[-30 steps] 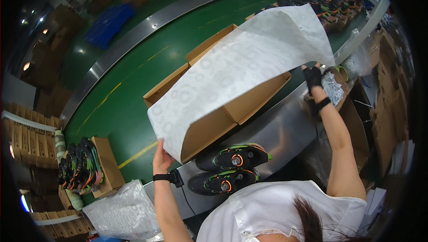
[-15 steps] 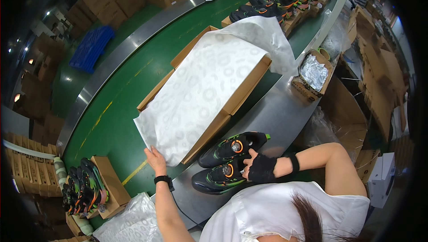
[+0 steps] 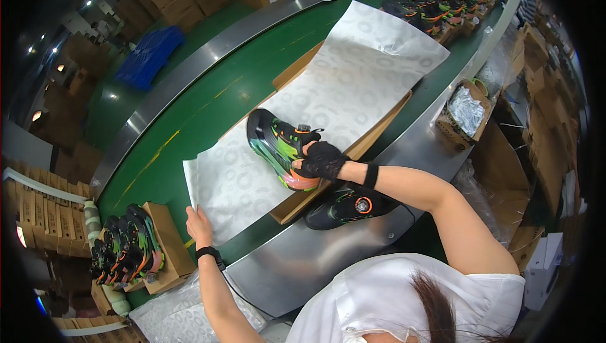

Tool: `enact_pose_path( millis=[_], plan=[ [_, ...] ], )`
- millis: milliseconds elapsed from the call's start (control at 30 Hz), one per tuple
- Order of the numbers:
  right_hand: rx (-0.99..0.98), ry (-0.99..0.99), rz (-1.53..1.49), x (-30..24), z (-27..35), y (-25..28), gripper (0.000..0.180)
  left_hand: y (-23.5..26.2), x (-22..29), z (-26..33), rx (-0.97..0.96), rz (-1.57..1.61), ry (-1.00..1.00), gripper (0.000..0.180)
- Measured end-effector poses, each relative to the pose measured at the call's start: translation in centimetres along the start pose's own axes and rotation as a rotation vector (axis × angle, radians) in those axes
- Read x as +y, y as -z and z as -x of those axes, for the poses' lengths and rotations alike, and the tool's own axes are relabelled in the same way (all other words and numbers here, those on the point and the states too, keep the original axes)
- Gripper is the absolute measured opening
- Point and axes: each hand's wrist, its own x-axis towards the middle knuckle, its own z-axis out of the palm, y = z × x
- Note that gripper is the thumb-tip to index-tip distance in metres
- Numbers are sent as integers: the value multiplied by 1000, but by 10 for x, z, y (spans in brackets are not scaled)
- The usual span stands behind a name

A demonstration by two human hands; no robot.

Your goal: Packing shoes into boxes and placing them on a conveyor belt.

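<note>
One black-and-green sneaker [image 3: 268, 144] over patterned tissue paper [image 3: 360, 81] spread across an open cardboard box [image 3: 293, 208]; right hand [image 3: 323, 161] has its fingers clamped near the heel. Left hand [image 3: 199, 225] at paper's edge; pinching or merely touching, cannot tell. Second sneaker [image 3: 344, 209] on metal counter [image 3: 278, 273]. Likely placing step; next move calls for settling it without dragging paper.

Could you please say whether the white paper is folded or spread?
Spread: the white paper lies open across the box, beneath the shoe.
</note>
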Motion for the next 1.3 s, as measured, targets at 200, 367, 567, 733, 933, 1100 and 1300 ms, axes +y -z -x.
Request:
enact_pose_path(
  millis=[200,367,567,733,933,1100,1300],
  plan=[
    [20,75,-47,10,-41,-69,32,50,79,-24,-450,1209,21,20],
    [34,782,-171,110,-83,-176,51,16,207,5,-945,1487,108,30],
    [275,-73,-9,73,-82,5,67,-83,161,22,-450,34,-887,49],
    [868,-50,-347,94,-16,112,69,-90,167,46,-479,-239,-808,46],
    [680,116,-856,216,94,69,18,-24,210,101,-764,645,-612,34],
    [-310,-511,-500,149,133,32,35,-31,208,168,-613,321,-1010,83],
    [-574,-372,-698,119,113,55,43,-22,181,173,-817,749,-585,73]
  ],
)
